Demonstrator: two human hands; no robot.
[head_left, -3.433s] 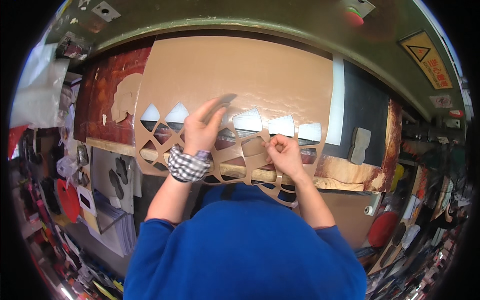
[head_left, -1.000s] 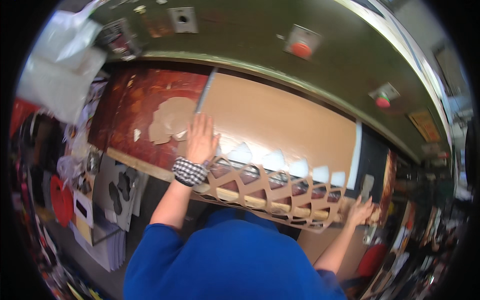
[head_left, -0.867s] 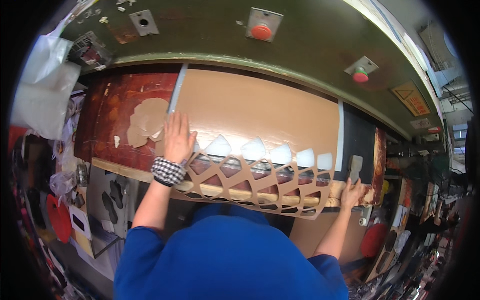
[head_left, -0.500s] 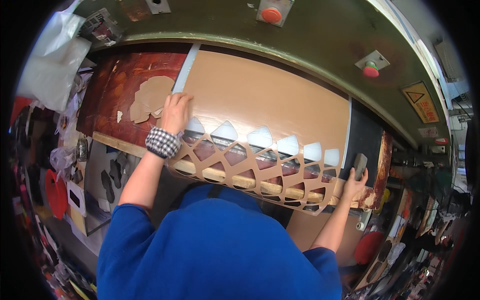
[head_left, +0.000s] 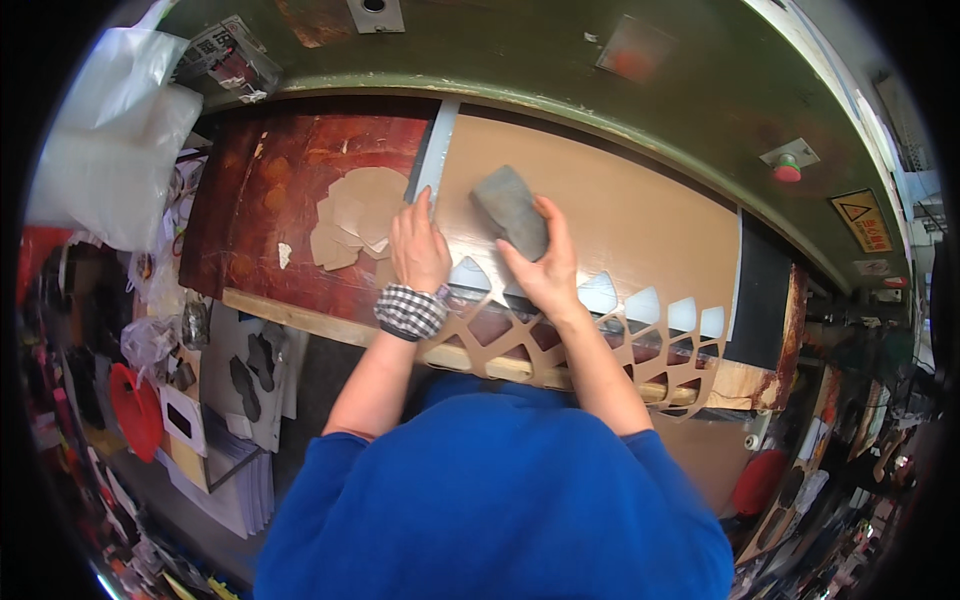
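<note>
In my right hand is a thick grey block, by its look a cutting die, held over the left part of a tan sheet. Thumb and fingers grip its right side. My left hand lies flat at the sheet's left edge with its fingers stretched out and nothing in them. A checked band wraps that wrist. The sheet's near part is a lattice of cut-out holes hanging over the table's front edge, partly hidden by my right forearm. Left of my left hand, cut tan pieces lie piled.
The worn red table has a pale wooden front edge. A green machine beam spans the far side, with a red button and a yellow warning sign. Clear plastic bags hang at the left.
My right hand has brought the grey cutting die from beyond the sheet's right end to above its left part. The view has shifted; my left hand stays at the sheet's left edge.
</note>
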